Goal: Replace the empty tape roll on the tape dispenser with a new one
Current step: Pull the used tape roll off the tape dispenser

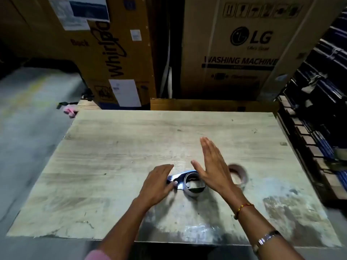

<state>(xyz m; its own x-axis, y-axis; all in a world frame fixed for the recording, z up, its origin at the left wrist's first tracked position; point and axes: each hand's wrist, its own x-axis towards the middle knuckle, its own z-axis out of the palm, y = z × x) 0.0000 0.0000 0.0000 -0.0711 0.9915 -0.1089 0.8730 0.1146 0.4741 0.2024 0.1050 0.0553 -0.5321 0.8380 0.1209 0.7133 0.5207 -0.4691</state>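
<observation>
A blue tape dispenser (pixel 180 178) lies on the worn wooden table (pixel 131 139), with a clear tape roll (pixel 194 186) at its right end. My left hand (pixel 159 182) lies over the dispenser's left part, fingers slightly bent; whether it grips is hidden. Straight-fingered and edge-on, my right hand (pixel 212 166) hovers just right of the roll and holds nothing. A brown cardboard tape core (pixel 238 174) sits on the table behind my right hand, partly hidden and blurred.
Large cardboard appliance boxes (pixel 244 49) stand behind the table. Dark stacked racks (pixel 323 109) line the right side. Grey floor (pixel 28 113) lies to the left, with a small pink item (pixel 69 110) near the table's far left corner.
</observation>
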